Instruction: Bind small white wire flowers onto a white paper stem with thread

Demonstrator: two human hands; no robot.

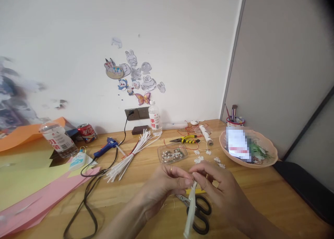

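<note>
My left hand (167, 185) and my right hand (216, 183) meet above the front of the table, fingertips close together. Both pinch the top of a pale, whitish ribbon-like strip (191, 209), whose long end hangs down toward the table edge. Fingers cover the pinched end, so its exact form is hidden. Beneath the strip lie scissors (205, 206) with black handles, partly covered by it and by my left hand. A yellow piece (199, 190) shows behind my fingers. Small white flower shapes (198, 159) lie just beyond my hands.
Behind my hands stand a clear box of beads (172, 154), yellow-black pliers (186, 139) and a bundle of white strips (130, 159). A blue glue gun (106, 146) with its cable (87, 200) lies left. At right is a pink bowl (271, 155); a water bottle (155, 119) stands near the wall.
</note>
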